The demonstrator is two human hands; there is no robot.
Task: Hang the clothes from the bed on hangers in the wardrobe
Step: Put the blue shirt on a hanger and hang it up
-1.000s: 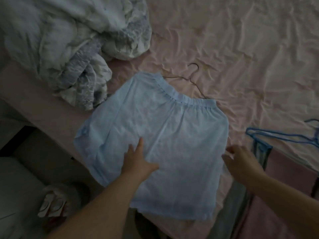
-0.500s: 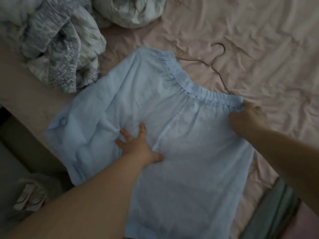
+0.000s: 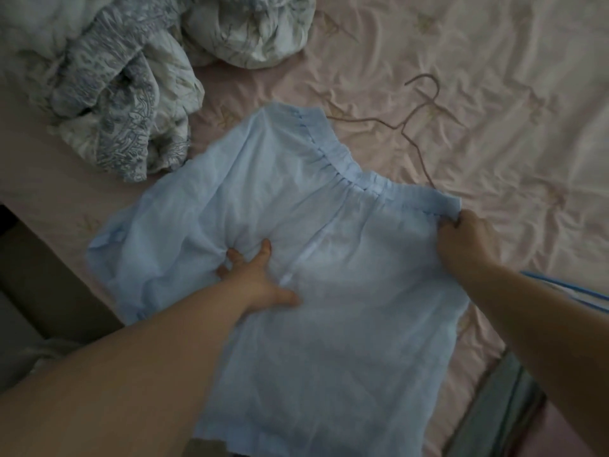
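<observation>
Garment: a pale blue, thin cotton garment with a gathered elastic band (image 3: 296,245) lies spread flat on the bed's wrinkled pink sheet (image 3: 494,94), its lower hem hanging over the bed edge nearest the camera.
Left hand: the left hand (image 3: 255,278) rests palm down in the middle of the blue garment, fingers spread and pressing; the cloth bunches just beyond the fingertips.
Right hand: the right hand (image 3: 468,239) grips the garment's band at its right corner, fingers curled into the fabric.
Wire hanger: a thin brownish wire hanger (image 3: 413,123) lies on the sheet just beyond the garment's band, one end running under the band.
Blue hanger: a blue plastic hanger (image 3: 570,286) shows partly to the right of the garment, behind the right forearm.
Duvet: a crumpled white-and-blue patterned duvet (image 3: 125,94) sits beyond the garment to its left, near it.
</observation>
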